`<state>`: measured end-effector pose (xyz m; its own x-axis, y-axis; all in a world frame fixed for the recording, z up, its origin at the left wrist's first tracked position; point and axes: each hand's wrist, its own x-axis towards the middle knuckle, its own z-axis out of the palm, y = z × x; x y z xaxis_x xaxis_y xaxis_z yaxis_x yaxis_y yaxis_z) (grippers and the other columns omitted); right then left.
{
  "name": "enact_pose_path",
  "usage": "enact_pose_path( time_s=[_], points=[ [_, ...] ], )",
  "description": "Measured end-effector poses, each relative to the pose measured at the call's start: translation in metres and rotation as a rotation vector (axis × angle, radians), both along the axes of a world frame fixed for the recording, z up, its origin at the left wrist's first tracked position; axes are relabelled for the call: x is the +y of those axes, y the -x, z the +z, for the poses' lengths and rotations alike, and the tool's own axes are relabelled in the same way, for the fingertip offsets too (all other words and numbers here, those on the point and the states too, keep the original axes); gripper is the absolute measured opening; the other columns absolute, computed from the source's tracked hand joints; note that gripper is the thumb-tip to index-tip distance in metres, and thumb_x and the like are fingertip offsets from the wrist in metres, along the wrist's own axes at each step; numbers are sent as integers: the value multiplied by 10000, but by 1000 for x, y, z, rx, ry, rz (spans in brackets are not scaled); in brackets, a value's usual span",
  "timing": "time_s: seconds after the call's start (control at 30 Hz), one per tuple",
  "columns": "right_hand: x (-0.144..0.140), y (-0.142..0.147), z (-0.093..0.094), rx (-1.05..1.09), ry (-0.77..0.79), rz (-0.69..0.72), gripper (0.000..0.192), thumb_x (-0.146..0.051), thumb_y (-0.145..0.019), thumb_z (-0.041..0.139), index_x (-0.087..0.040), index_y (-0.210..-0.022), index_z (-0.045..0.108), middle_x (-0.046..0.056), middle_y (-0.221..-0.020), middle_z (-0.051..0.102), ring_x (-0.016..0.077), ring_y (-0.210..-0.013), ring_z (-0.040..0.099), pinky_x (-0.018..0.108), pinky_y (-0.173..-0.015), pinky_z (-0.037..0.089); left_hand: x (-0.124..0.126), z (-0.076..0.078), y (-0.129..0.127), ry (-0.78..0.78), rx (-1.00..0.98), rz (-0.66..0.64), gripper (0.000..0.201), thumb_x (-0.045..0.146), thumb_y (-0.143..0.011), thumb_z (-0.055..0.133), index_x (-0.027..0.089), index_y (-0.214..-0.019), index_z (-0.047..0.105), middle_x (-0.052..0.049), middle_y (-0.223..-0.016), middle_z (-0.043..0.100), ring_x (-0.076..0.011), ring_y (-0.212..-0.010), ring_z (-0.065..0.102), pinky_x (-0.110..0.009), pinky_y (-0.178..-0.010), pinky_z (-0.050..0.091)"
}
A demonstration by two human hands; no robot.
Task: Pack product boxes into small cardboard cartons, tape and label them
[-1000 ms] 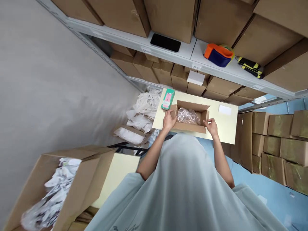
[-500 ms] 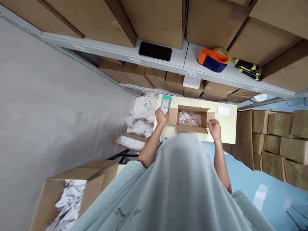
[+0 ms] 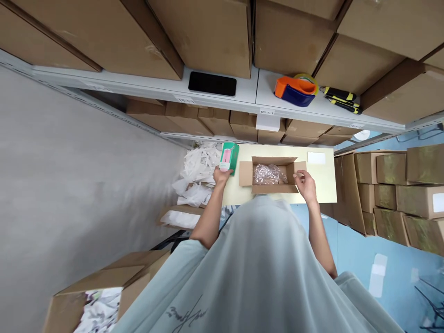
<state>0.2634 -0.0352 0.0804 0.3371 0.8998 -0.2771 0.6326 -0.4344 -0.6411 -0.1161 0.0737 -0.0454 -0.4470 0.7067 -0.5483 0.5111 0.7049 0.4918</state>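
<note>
At the left end of the pale table (image 3: 284,199), my left hand (image 3: 222,176) grips the near end of a small green box (image 3: 233,159) with a pink item pictured on its front. To its right stands an open cardboard box (image 3: 274,189), flaps spread outward. Clear bubble wrap (image 3: 268,174) lies inside it. My right hand (image 3: 305,186) is at the box's right flap, thumb and fingers pinched together on its edge.
A shelf above the table holds a black phone (image 3: 212,83), an orange and blue tape dispenser (image 3: 296,90) and yellow-black cutters (image 3: 342,99). White paper scraps (image 3: 201,162) lie left of the table. Stacked cartons (image 3: 385,185) stand right. A white card (image 3: 316,158) rests on the table.
My left hand has closed on the green box, which now looks lifted and tilted, showing more of its front. My right hand stays at the right flap. The view has shifted slightly.
</note>
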Motion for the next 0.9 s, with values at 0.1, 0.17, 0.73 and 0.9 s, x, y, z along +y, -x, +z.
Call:
enact_pose_path(
  time_s=[0.1, 0.17, 0.73, 0.9],
  points=[
    [4, 4, 10, 2, -42, 35, 514, -585, -1004, 607, -182, -1286, 755, 192, -1263, 832, 328, -1048, 796, 505, -981, 641, -7, 25, 17, -131, 8, -1, 635, 251, -829, 884, 164, -1410, 645, -126, -1359, 811, -295, -1237, 773, -451, -1138, 608],
    [8, 6, 22, 15, -87, 69, 493, -555, -1013, 631, -179, -1305, 760, 184, -1257, 829, 316, -1038, 792, 500, -979, 646, -14, 46, 22, -326, 0, -49, 712, 240, -787, 915, 161, -1440, 643, -104, -1352, 802, -287, -1233, 759, -441, -1144, 611],
    [22, -35, -2, -8, -68, 519, 936, -96, -860, 696, -216, -1744, 414, 183, -1671, 564, 365, -1436, 651, 571, -1204, 587, -42, 81, -106, -528, -225, -980, 661, 67, -858, 714, 189, -1500, 615, -139, -1504, 677, -318, -1395, 682, -425, -1200, 575],
    [41, -21, -41, -132, 143, 614, 742, -89, -916, 650, -82, -1637, 474, 260, -1587, 619, 400, -1319, 717, 562, -1162, 596, -36, 45, -116, -394, -23, -1024, 788, -52, -777, 688, 118, -1537, 570, -200, -1492, 637, -387, -1451, 605, -522, -1298, 504]
  ],
)
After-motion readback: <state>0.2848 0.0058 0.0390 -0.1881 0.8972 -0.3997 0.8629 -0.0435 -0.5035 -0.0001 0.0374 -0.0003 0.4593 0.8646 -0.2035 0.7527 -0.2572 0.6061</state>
